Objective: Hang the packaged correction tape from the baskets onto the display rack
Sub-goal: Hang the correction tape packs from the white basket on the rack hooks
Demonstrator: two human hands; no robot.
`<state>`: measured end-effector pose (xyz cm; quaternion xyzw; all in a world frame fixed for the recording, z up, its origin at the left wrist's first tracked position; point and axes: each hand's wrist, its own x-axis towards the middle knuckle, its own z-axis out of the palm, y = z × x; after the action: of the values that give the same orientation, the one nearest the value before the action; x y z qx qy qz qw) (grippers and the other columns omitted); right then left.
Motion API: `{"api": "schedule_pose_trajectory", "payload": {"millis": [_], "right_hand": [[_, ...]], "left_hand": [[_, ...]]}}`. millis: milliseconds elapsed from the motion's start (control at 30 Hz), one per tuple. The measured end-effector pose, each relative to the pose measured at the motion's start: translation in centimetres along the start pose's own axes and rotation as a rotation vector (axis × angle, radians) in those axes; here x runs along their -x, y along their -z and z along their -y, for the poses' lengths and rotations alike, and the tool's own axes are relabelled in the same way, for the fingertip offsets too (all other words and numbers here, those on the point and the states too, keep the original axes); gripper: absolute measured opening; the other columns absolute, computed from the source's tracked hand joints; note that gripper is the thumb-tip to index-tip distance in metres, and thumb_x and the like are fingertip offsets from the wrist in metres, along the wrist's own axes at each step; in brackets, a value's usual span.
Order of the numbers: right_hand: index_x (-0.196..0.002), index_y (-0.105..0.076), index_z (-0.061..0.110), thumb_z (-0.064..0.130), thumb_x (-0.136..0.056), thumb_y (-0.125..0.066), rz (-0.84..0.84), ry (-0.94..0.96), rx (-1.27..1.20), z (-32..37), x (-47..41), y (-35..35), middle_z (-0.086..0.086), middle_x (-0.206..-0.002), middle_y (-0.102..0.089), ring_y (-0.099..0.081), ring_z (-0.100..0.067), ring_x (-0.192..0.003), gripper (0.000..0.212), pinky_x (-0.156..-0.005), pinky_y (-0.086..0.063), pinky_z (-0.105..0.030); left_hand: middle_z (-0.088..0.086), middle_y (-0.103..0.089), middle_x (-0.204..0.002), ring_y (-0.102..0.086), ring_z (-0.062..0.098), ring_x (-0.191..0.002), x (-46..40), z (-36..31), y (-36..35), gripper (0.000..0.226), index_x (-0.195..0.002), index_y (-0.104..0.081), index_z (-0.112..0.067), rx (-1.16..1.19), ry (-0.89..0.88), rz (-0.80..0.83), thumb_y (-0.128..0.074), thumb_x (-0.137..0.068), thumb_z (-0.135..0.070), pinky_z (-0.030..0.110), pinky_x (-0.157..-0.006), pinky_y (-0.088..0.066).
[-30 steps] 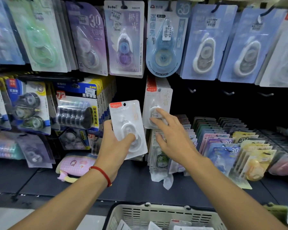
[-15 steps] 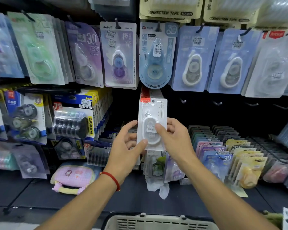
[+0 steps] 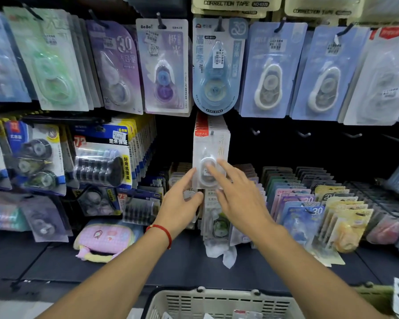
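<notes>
A white correction tape pack (image 3: 211,155) with a red top corner hangs on a peg of the display rack (image 3: 309,143) in the centre of the frame, at the front of a stack of like packs. The right hand (image 3: 236,194) lies just below it with straight fingers, its fingertips (image 3: 211,168) touching the blister; it grasps nothing. The left hand (image 3: 182,200), with a red string at the wrist, reaches to the pack's lower left edge with fingers relaxed, holding nothing. A beige basket (image 3: 219,302) shows at the bottom centre of the frame. Half a second ago both hands pinched the pack by its sides, lower in the frame; now it hangs higher on the peg and both have let go.
</notes>
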<state>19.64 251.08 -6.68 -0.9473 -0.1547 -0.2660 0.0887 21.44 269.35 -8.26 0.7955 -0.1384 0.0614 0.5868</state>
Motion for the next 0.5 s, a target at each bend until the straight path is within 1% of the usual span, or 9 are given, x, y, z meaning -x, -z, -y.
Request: {"api": "schedule_pose_trajectory", "payload": {"millis": [67, 100, 167, 233, 300, 367, 400, 433, 500], "right_hand": [[-0.168, -0.013, 0.035, 0.019, -0.106, -0.052, 0.065, 0.001, 0.032, -0.4, 0.2, 0.1, 0.000, -0.174, -0.017, -0.029, -0.027, -0.152, 0.075, -0.107, -0.046, -0.046], [-0.168, -0.010, 0.036, 0.019, -0.106, -0.051, 0.087, 0.006, 0.028, -0.6, 0.4, 0.3, 0.001, -0.175, -0.013, -0.025, -0.026, -0.154, 0.076, -0.109, -0.044, -0.045], [-0.168, -0.015, 0.035, 0.019, -0.106, -0.050, 0.117, 0.018, -0.020, -0.8, 0.9, 1.2, 0.003, -0.175, -0.010, -0.023, -0.023, -0.154, 0.073, -0.110, -0.044, -0.042], [-0.165, -0.026, 0.032, 0.019, -0.105, -0.050, 0.137, -0.001, -0.038, -1.4, 2.0, 2.0, 0.003, -0.174, -0.015, -0.029, -0.022, -0.151, 0.066, -0.107, -0.048, -0.041], [-0.160, -0.038, 0.029, 0.020, -0.107, -0.050, 0.166, -0.095, -0.067, -2.3, 4.0, 2.6, 0.003, -0.171, -0.023, -0.034, -0.022, -0.149, 0.056, -0.108, -0.047, -0.042], [-0.155, -0.048, 0.022, 0.019, -0.108, -0.050, 0.182, -0.232, -0.121, -3.5, 7.2, 2.6, 0.000, -0.165, -0.035, -0.039, -0.024, -0.147, 0.048, -0.112, -0.039, -0.038], [-0.153, -0.051, 0.019, 0.019, -0.108, -0.050, 0.204, -0.301, -0.136, -4.1, 9.2, 2.4, -0.002, -0.162, -0.041, -0.042, -0.025, -0.145, 0.045, -0.112, -0.037, -0.035], [-0.152, -0.052, 0.017, 0.020, -0.108, -0.050, 0.255, -0.358, -0.123, -4.8, 11.3, 2.1, -0.004, -0.158, -0.046, -0.046, -0.027, -0.142, 0.044, -0.112, -0.038, -0.035], [-0.153, -0.049, 0.015, 0.026, -0.109, -0.049, 0.459, -0.433, -0.030, -6.1, 15.6, 1.6, -0.008, -0.158, -0.047, -0.048, -0.030, -0.142, 0.046, -0.112, -0.042, -0.041]], "left_hand": [[-0.012, -0.049, -0.157, -0.041, 0.001, -0.147, -0.2, 0.3, 0.1, 0.067, -0.159, -0.041, -0.038, -0.028, 0.022, 0.043, -0.063, -0.101, -0.013, 0.009, -0.102, -0.037], [-0.010, -0.049, -0.158, -0.041, 0.003, -0.148, 0.0, 0.3, 0.2, 0.067, -0.159, -0.041, -0.038, -0.048, 0.026, 0.059, -0.062, -0.101, -0.011, 0.015, -0.107, -0.038], [-0.009, -0.049, -0.158, -0.041, 0.008, -0.148, 0.6, 0.2, 0.5, 0.067, -0.158, -0.043, -0.034, -0.119, 0.026, 0.084, -0.061, -0.099, -0.007, 0.031, -0.118, -0.040], [-0.005, -0.051, -0.154, -0.047, 0.014, -0.143, 1.8, -0.1, 0.9, 0.063, -0.154, -0.050, -0.030, -0.224, 0.032, 0.091, -0.061, -0.097, -0.006, 0.037, -0.116, -0.042], [0.001, -0.055, -0.147, -0.056, 0.017, -0.128, 3.3, -0.2, 1.4, 0.054, -0.147, -0.055, -0.026, -0.307, 0.073, 0.103, -0.063, -0.096, -0.008, 0.030, -0.103, -0.045], [0.003, -0.058, -0.138, -0.060, 0.016, -0.107, 5.3, 0.3, 1.7, 0.047, -0.141, -0.058, -0.023, -0.402, 0.098, 0.138, -0.065, -0.097, -0.011, 0.028, -0.091, -0.046], [0.003, -0.060, -0.134, -0.061, 0.019, -0.102, 6.5, 0.9, 1.8, 0.044, -0.138, -0.060, -0.021, -0.450, 0.098, 0.149, -0.066, -0.096, -0.011, 0.030, -0.089, -0.048], [0.003, -0.062, -0.133, -0.063, 0.022, -0.104, 7.8, 1.7, 1.7, 0.042, -0.135, -0.063, -0.020, -0.484, 0.102, 0.148, -0.066, -0.094, -0.011, 0.033, -0.091, -0.050], [0.007, -0.064, -0.134, -0.061, 0.029, -0.121, 10.9, 4.1, 1.1, 0.040, -0.132, -0.065, -0.016, -0.523, 0.161, 0.147, -0.068, -0.092, -0.010, 0.038, -0.104, -0.049]]}}
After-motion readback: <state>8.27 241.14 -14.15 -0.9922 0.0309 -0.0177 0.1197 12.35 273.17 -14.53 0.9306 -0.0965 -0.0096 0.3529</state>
